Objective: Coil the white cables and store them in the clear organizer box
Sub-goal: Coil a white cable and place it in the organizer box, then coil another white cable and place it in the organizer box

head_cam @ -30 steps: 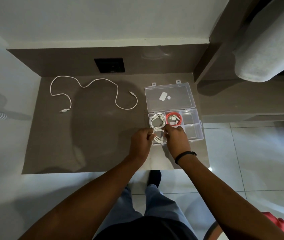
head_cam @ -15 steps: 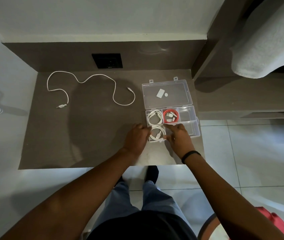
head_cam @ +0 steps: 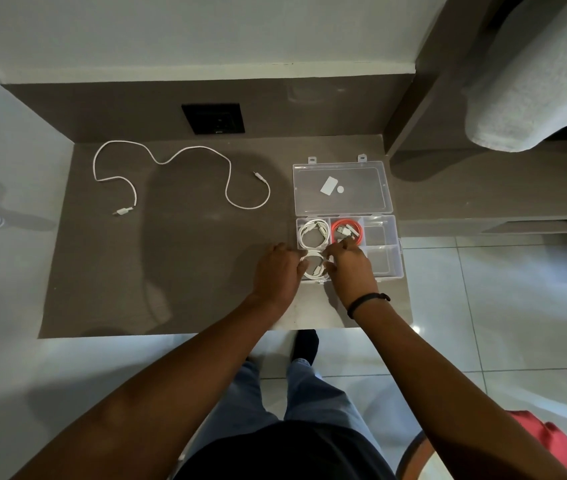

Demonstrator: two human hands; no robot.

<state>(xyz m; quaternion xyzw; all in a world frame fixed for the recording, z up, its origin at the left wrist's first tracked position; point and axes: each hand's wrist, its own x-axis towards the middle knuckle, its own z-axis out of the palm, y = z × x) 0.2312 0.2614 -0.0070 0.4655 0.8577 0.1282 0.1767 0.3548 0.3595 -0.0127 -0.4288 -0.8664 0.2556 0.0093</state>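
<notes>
The clear organizer box [head_cam: 392,252] stands open on the brown table, its lid [head_cam: 342,188] folded back. A coiled white cable [head_cam: 313,233] fills the far left compartment, and a red coiled cable [head_cam: 346,232] lies beside it. A second coiled white cable [head_cam: 315,266] rests in the near left compartment. My left hand [head_cam: 276,271] touches its left side and my right hand [head_cam: 349,268] its right side, fingers pressing on the coil. One loose white cable [head_cam: 185,154] snakes uncoiled across the table's far left.
A black wall socket [head_cam: 213,118] sits behind the table. The table's near edge [head_cam: 171,336] drops to a tiled floor. A grey upholstered seat [head_cam: 534,74] overhangs at upper right, and a red object [head_cam: 559,445] lies at lower right.
Both hands lowered the coiled white cable from just above the box into the near left compartment and now press it down there. The view shifted slightly.
</notes>
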